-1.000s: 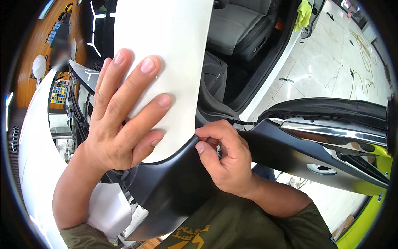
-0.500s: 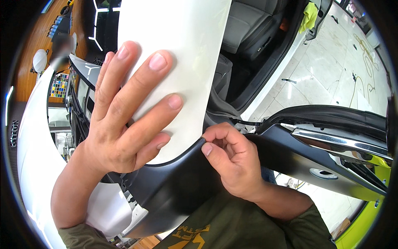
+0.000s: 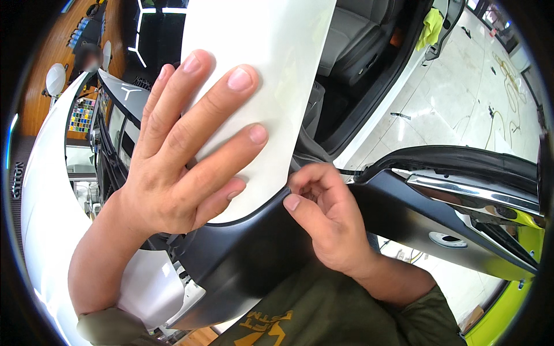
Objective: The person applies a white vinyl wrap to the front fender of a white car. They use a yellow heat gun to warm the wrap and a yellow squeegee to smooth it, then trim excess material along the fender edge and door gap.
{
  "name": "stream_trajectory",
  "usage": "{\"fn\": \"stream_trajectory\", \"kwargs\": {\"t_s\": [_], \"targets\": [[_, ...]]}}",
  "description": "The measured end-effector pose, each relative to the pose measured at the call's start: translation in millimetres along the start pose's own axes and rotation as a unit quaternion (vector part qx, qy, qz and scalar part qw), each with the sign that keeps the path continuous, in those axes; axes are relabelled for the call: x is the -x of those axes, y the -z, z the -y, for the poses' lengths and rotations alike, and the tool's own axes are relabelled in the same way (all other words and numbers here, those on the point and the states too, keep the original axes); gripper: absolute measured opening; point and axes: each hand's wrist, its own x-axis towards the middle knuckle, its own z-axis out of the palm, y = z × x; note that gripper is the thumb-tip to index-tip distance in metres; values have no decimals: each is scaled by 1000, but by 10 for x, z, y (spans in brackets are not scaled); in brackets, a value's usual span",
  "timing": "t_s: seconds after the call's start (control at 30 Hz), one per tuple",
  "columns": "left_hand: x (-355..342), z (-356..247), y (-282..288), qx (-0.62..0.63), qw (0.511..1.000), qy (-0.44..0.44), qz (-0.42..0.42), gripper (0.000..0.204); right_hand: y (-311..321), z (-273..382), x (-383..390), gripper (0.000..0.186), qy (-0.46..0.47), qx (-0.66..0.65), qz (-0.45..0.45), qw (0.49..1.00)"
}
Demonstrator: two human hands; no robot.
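Observation:
My left hand [image 3: 184, 161] lies with fingers spread over a glossy white car body panel [image 3: 254, 34], fingertips resting on it. Just to its right, my right hand [image 3: 329, 225] has thumb and forefinger pinched on the edge of a satin black film [image 3: 242, 259], where that black covering meets the curved lower edge of the white panel. Its other fingers are curled and partly hidden.
An open door [image 3: 398, 213] with chrome strip extends right. A grey car seat [image 3: 352, 34] shows behind, beside a yellow cloth [image 3: 430, 29]. Hoses [image 3: 508, 86] lie on the tiled floor [image 3: 438, 98]. A white hood [image 3: 49, 190] stands left, near a wooden wall [image 3: 49, 46] with colour swatches [image 3: 81, 115].
The view has shifted slightly, so the white panel and both hands appear further right. The spread left hand and the pinch at the black edge otherwise look much the same.

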Motion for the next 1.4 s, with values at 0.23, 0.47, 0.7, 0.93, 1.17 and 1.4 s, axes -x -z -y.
{"fn": "stream_trajectory", "kwargs": {"t_s": [0.23, 0.47, 0.7, 0.93, 1.17, 1.4], "targets": [[19, 1, -35, 9, 1000, 8, -10, 40, -67, 16, 61, 15, -48, -109, -32, 992], [16, 3, -1, 7, 1000, 9, -2, 40, -31, 42, -20, 15, -55, -14, 10, 998], [-2, 10, 19, 13, 1000, 6, -13, 38, -80, -108, 15, 19, 193, 106, -51, 974], [-7, 23, 52, 39, 999, 12, -11, 41, -56, -106, 6, 20, 145, 44, -7, 988], [12, 35, 16, 53, 998, 12, -34, 46, -72, -31, 26, 20, 93, 43, -12, 995], [0, 23, 19, 58, 998, 16, -36, 47, -79, 105, -4, 17, -64, -47, -8, 997]]}}
